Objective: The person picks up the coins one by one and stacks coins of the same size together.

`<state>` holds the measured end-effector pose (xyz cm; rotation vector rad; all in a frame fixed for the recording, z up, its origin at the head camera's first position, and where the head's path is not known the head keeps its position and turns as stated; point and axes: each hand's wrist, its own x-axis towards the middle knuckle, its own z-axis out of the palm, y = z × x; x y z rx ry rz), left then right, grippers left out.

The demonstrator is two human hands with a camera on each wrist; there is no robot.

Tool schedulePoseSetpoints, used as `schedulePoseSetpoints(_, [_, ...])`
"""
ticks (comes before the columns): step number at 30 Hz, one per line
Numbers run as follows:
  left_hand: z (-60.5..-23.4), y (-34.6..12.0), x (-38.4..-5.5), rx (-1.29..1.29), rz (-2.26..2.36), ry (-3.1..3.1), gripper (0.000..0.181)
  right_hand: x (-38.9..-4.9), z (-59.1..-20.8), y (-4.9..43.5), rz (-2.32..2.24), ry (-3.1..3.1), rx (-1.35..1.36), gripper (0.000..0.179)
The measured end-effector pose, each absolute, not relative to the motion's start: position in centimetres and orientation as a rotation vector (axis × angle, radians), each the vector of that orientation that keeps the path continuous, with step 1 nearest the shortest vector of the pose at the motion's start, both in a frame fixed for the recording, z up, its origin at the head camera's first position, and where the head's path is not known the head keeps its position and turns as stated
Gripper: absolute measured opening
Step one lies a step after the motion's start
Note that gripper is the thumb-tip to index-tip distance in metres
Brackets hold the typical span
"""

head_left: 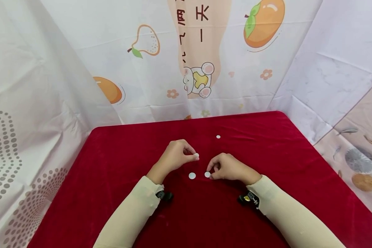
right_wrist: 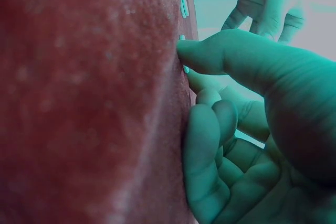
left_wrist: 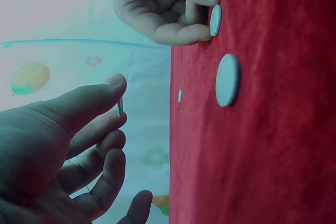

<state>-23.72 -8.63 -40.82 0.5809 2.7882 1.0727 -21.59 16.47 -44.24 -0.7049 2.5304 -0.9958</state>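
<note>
My left hand is raised over the red cloth, pinching a small white disc between thumb and fingertip. In the left wrist view that disc shows nearly edge-on. To the right, my right hand has thumb and index finger at opposite edges of another white disc, low at the cloth. Its other fingers curl in, and in the right wrist view the thumb hides most of the disc. Between the forearms, just left of the right hand's disc, a larger-looking white disc lies flat.
Farther back on the red tablecloth lies one more small white disc. A printed white curtain hangs behind the table and along its sides. Black straps with small devices sit on both wrists.
</note>
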Motion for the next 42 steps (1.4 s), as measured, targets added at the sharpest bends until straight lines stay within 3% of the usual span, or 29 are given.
schedulePoseSetpoints(23, [-42.3,-6.9,-21.9,0.803,0.872,2.711,0.011,-21.6,-44.2,16.3,-1.011,2.537,-0.714,0.018])
schedulePoseSetpoints(42, [-43.1,-5.7,-21.6,0.812,0.797,2.679,0.013,-21.6,-44.3,16.5,-1.015,2.526,-0.711,0.020])
